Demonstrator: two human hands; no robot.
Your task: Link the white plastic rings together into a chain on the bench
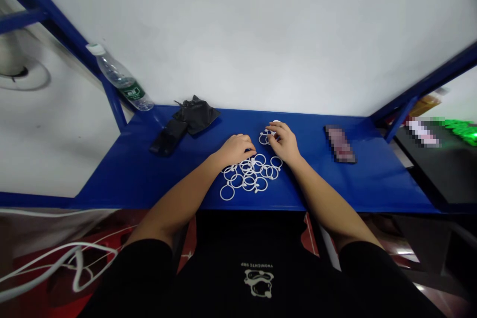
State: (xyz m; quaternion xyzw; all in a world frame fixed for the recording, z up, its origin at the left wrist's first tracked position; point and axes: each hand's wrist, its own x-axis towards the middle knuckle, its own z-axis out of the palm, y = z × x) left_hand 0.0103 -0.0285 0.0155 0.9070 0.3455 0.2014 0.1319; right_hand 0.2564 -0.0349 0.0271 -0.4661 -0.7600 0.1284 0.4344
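A loose pile of white curtain rings, thin and with small eyelet tabs, lies near the front edge of the blue table. My left hand rests at the pile's upper left, its fingers curled and thumb tip close to them; whatever is between them is hidden. Further back, my right hand has its thumb and fingers closed around part of a smaller group of white curtain rings. The palm and fingers cover some of that group. One ring lies at the pile's near left.
On the blue table, a black phone and a crumpled black bag lie at the left. A clear water bottle stands behind them by the frame. Another phone lies at the right. A white wall closes the back.
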